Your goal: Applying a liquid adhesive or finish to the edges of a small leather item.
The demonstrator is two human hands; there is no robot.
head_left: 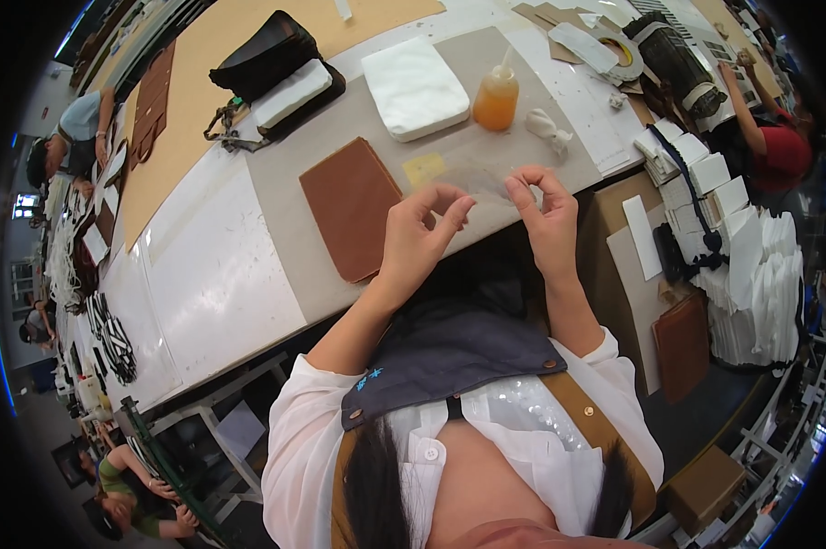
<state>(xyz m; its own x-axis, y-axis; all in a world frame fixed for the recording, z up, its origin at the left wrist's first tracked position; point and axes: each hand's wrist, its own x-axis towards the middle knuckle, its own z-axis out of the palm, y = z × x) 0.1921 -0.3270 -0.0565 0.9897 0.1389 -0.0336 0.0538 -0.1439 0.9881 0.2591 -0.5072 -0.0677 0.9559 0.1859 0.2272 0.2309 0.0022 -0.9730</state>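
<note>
My left hand [419, 225] and my right hand [547, 209] are raised over the front edge of the table, both with thumb and forefinger pinched. A thin, see-through piece of plastic film [486, 183] stretches between them; its outline is faint. Left of my left hand lies a flat brown leather panel [351, 212] with rounded corners. A small yellowish square [423, 169] rests just beyond my fingers. Farther off are a white padded block [415, 89], a squeeze bottle of orange liquid [496, 99] and a crumpled white wad [547, 130].
A black bag [271, 59] with a white pad stands at the far left. Stacked white pieces [751, 274] and a cardboard box [610, 247] are at my right. A tape roll [625, 59] lies far right. Other people work around the tables.
</note>
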